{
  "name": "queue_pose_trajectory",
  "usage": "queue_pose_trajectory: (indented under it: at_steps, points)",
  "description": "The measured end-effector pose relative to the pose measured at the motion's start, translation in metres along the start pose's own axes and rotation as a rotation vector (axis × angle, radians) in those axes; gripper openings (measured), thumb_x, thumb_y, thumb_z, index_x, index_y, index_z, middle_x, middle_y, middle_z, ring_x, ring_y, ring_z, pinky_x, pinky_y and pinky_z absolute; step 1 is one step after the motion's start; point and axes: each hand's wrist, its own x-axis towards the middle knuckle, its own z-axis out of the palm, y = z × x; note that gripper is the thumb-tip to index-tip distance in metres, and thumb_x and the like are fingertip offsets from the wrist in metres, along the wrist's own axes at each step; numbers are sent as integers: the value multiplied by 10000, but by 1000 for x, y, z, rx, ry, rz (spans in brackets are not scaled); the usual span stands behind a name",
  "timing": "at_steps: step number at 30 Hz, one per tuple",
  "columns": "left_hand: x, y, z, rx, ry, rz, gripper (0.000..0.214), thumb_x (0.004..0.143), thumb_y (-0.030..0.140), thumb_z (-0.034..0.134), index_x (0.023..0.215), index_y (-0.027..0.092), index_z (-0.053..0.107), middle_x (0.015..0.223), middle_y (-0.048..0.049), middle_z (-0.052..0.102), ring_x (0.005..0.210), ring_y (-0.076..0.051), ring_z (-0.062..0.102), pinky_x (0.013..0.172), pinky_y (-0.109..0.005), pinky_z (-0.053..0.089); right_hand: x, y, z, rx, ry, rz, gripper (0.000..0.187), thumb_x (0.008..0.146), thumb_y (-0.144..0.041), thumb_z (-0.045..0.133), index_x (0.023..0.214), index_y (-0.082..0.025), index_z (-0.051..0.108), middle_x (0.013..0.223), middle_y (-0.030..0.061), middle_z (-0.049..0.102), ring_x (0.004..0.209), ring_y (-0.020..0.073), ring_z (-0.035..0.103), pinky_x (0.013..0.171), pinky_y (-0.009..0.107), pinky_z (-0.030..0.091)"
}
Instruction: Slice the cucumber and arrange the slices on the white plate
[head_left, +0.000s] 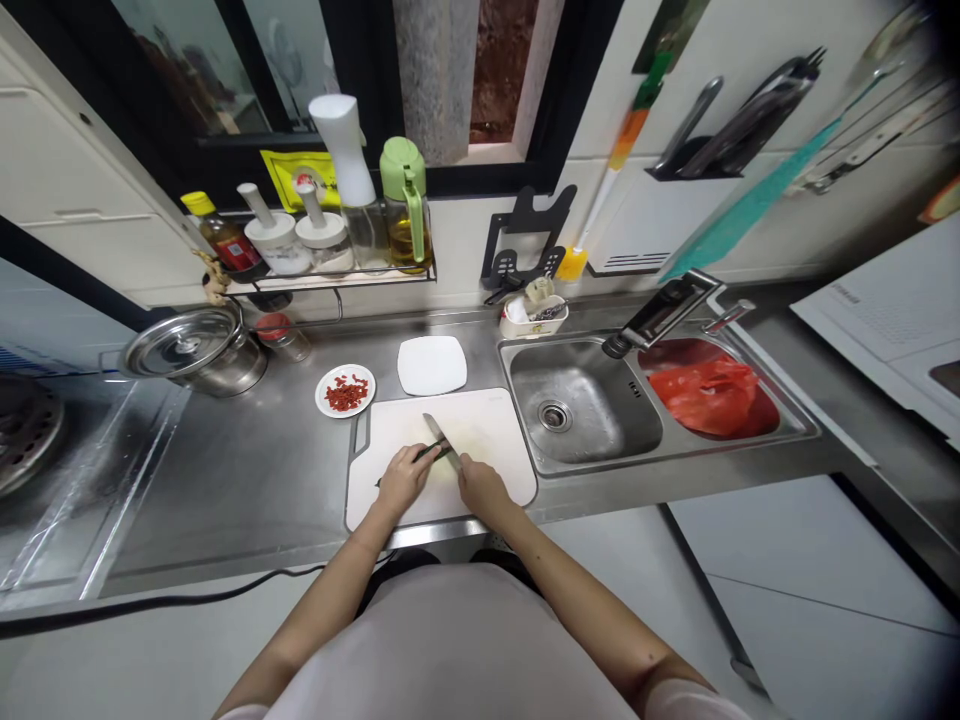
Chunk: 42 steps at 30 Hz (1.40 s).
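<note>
A pale shirt (pixel 450 640) fills the bottom of the view, with both bare forearms reaching forward from it to a white board (pixel 487 430) that lies at the front edge of the steel counter (pixel 247 470). The left hand (pixel 403 482) is curled, fingers bent down onto a thin green stalk (pixel 427 452) and pinning it to the board; a dark tip of the stalk shows at the hand's left side. The right hand (pixel 480 487) is clenched round the handle of a knife (pixel 437 434), whose blade slants up and left, across the stalk just beside the left fingertips. Just behind the board sit a small plate (pixel 328 402) of red pieces and, to its right, a white square dish (pixel 431 365), both apart from the hands. The sink (pixel 592 440) touches the board's right edge; its further basin holds a red bag (pixel 709 395), and the tap (pixel 660 312) leans over between the two basins. A little tub (pixel 532 318) stands behind the sink. To the left, well apart, a lidded pot (pixel 195 348) sits by a jar (pixel 283 333), under a shelf (pixel 337 280) of bottles. A black cable (pixel 187 598) runs along the counter's front edge.
</note>
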Motion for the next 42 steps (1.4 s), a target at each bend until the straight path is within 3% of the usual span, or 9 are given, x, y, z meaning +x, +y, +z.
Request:
queue_pose_trajectory:
  at_steps: [22,42]
  points:
    - [1,3,-2,-41,10,-17,385,933,217,440,1293,307,544,1107,-77,588,1016,-190,537,891,-364,485,-26,4,3,-48,-121,57,315,890,-88,325,1173,-122,460,967,158,667,935,253,640,694,302,424]
    - [2,0,0,-75,15,-7,381,937,227,437,1295,301,542,1104,-78,596,1016,-190,543,885,-359,492,-10,2,5,-56,-102,48,294,898,-99,343,1165,-135,460,959,149,661,931,241,645,720,306,453]
